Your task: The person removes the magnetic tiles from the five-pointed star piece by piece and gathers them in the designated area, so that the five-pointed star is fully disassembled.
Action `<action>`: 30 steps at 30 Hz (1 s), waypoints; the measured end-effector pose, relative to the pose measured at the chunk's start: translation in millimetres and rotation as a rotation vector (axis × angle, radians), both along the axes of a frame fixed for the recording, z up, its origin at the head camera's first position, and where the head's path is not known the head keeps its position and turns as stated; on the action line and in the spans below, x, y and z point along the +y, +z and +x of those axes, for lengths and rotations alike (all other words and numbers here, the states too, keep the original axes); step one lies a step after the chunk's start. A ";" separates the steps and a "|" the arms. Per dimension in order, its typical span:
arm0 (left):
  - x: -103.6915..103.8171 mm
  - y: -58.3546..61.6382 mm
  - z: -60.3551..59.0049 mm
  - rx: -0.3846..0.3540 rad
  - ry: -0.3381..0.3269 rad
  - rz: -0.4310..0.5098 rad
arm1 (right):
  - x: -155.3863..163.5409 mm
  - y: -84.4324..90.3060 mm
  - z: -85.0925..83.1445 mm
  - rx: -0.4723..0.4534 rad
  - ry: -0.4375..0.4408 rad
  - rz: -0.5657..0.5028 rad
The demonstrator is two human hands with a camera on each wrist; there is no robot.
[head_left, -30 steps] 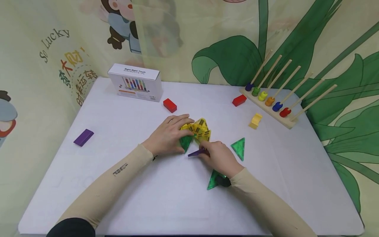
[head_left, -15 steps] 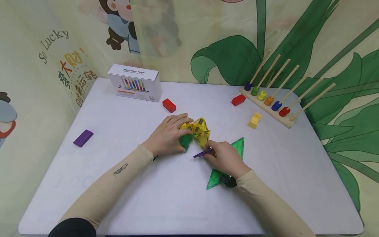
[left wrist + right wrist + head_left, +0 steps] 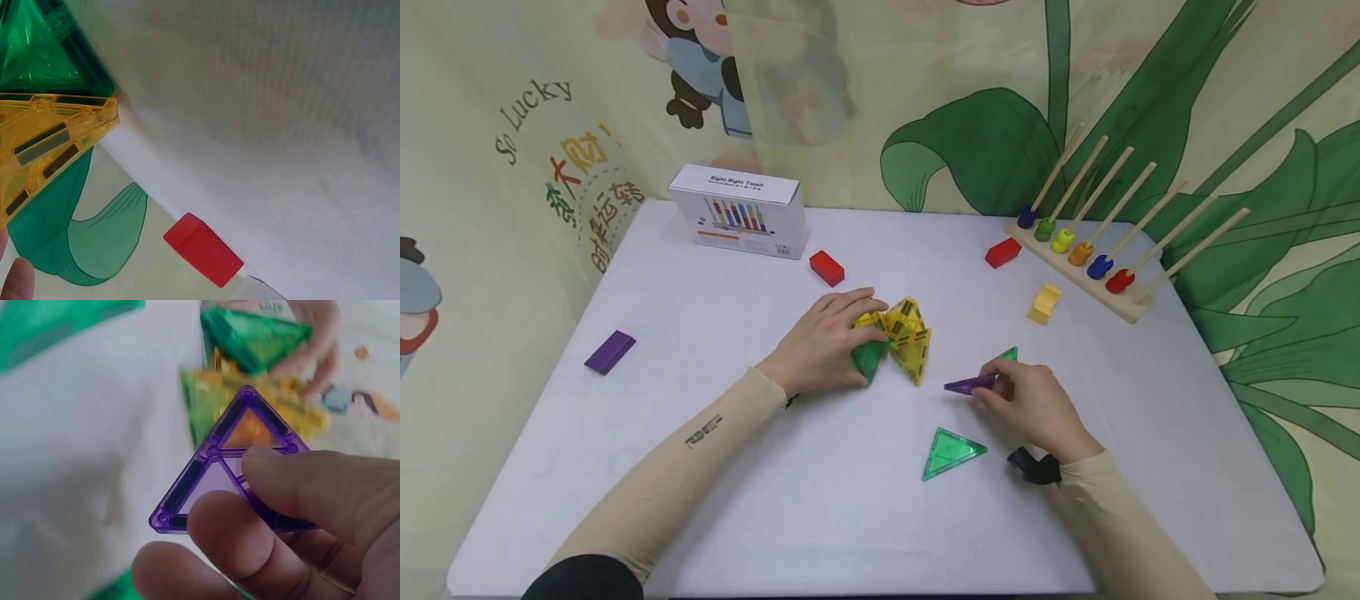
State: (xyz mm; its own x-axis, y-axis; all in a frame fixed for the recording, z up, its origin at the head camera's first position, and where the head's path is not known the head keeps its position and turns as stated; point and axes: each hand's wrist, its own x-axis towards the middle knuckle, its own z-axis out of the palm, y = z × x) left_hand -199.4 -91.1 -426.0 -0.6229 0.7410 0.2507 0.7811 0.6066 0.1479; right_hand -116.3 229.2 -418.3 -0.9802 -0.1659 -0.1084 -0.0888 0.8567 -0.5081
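My left hand [image 3: 823, 346] holds a cluster of joined magnetic tiles by its left side, fingers and thumb around it. Yellow triangular tiles [image 3: 910, 342] form the cluster's right part, and a green tile [image 3: 868, 360] shows beneath the hand. In the left wrist view, the cluster's green tile [image 3: 44, 56] meets a yellow tile [image 3: 56, 140]. To the right, above the table, my right hand [image 3: 1037, 408] pinches a purple triangular magnetic tile [image 3: 215, 456] between thumb and fingers, apart from the cluster. One green triangle [image 3: 952, 454] lies flat nearby; another green triangle [image 3: 1009, 354] is mostly hidden behind the right hand.
A purple block [image 3: 610, 352] lies far left. Red blocks [image 3: 827, 268] [image 3: 1003, 252] and a yellow block [image 3: 1044, 304] sit farther back. A white box [image 3: 737, 212] stands at the back left, a wooden peg board [image 3: 1075, 271] with colored beads at the back right.
My right hand has drawn away from the cluster to the right, carrying the purple tile and uncovering the near green triangle. My left hand stays on the cluster.
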 end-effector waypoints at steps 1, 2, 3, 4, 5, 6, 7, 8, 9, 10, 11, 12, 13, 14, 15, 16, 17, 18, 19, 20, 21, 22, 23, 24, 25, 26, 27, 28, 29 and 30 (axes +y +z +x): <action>0.3 -0.3 0.2 0.000 0.001 0.008 | 7.2 0.5 2.2 0.004 -0.018 -0.014; 0.7 -0.5 0.4 0.000 0.002 0.015 | 14.4 0.6 4.3 0.008 -0.033 -0.028; 1.0 -0.8 0.5 0.001 0.003 0.022 | 21.9 0.6 6.3 0.011 -0.048 -0.037; 1.3 -1.0 0.5 0.002 0.005 0.029 | 29.5 0.5 7.9 0.015 -0.062 -0.040; 1.5 -1.1 0.6 0.002 0.007 0.032 | 37.0 -0.1 9.2 0.014 -0.079 -0.039; 2.0 -1.2 0.7 0.002 0.010 0.035 | 44.8 -0.6 10.6 0.010 -0.094 -0.035; 2.4 -1.2 0.8 0.001 0.011 0.038 | 52.6 -1.5 12.0 0.003 -0.112 -0.025; 2.9 -1.4 0.7 0.002 0.011 0.039 | 60.5 -2.6 13.3 -0.010 -0.132 -0.013; 3.2 -1.4 0.8 0.002 0.013 0.040 | 68.4 -3.9 14.6 -0.017 -0.153 0.004; 3.6 -1.1 1.0 0.002 0.014 0.039 | 76.3 -5.1 16.2 -0.029 -0.174 0.015; 4.1 -1.0 1.1 0.002 0.015 0.037 | 84.1 -6.6 17.9 -0.044 -0.196 0.023; 4.4 -0.9 1.1 0.001 0.016 0.035 | 91.9 -8.0 19.7 -0.054 -0.212 0.034; 4.5 -0.6 1.2 -0.001 0.016 0.031 | 99.2 -9.7 21.3 -0.065 -0.230 0.042; 4.7 -0.3 1.1 -0.006 0.017 0.027 | 106.3 -11.1 22.7 -0.075 -0.244 0.050; 4.6 0.2 1.2 -0.009 0.019 0.020 | 112.7 -12.6 24.1 -0.082 -0.256 0.056; 4.4 0.7 1.0 -0.014 0.019 0.014 | 118.4 -14.1 25.1 -0.096 -0.270 0.060; 4.3 1.1 0.7 -0.018 0.020 0.008 | 123.3 -15.5 25.5 -0.108 -0.283 0.065; 4.0 1.5 0.6 -0.021 0.020 0.004 | 127.3 -16.8 25.5 -0.120 -0.297 0.068; 3.6 2.0 0.4 -0.024 0.020 0.000 | 130.3 -18.0 25.4 -0.136 -0.316 0.066; 3.2 2.3 0.4 -0.025 0.020 -0.004 | 132.5 -19.1 25.1 -0.153 -0.336 0.061; 2.7 2.6 0.4 -0.025 0.019 -0.006 | 133.8 -20.0 24.6 -0.166 -0.359 0.054; 2.4 2.7 0.2 -0.024 0.018 -0.006 | 135.0 -20.9 23.9 -0.176 -0.384 0.049; 2.1 2.9 0.1 -0.023 0.017 -0.006 | 135.7 -21.6 23.1 -0.182 -0.406 0.044; 1.8 2.9 0.1 -0.023 0.015 -0.007 | 136.0 -22.4 22.5 -0.187 -0.426 0.040; 1.7 2.7 -0.2 -0.021 0.014 -0.007 | 136.1 -23.1 22.0 -0.189 -0.444 0.037; 1.7 2.6 -0.4 -0.020 0.011 -0.007 | 136.4 -23.7 21.5 -0.190 -0.459 0.035; 1.8 2.4 -0.7 -0.019 0.008 -0.005 | 136.5 -24.4 20.8 -0.188 -0.471 0.039; 2.0 2.1 -1.0 -0.017 0.005 -0.005 | 136.6 -25.0 20.3 -0.188 -0.482 0.043; 2.3 1.8 -1.1 -0.015 0.001 -0.004 | 136.5 -25.3 19.8 -0.186 -0.490 0.050; 2.6 1.3 -1.3 -0.014 -0.002 -0.003 | 136.2 -25.3 19.5 -0.187 -0.502 0.060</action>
State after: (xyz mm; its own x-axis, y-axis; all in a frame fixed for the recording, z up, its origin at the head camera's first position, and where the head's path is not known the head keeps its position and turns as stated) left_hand -200.7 -88.5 -424.7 -0.6245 0.7432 0.2399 0.7805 0.6052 0.1568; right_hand -96.8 365.4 -443.6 -0.9006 0.3295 -0.2836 0.4261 0.7987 -0.4250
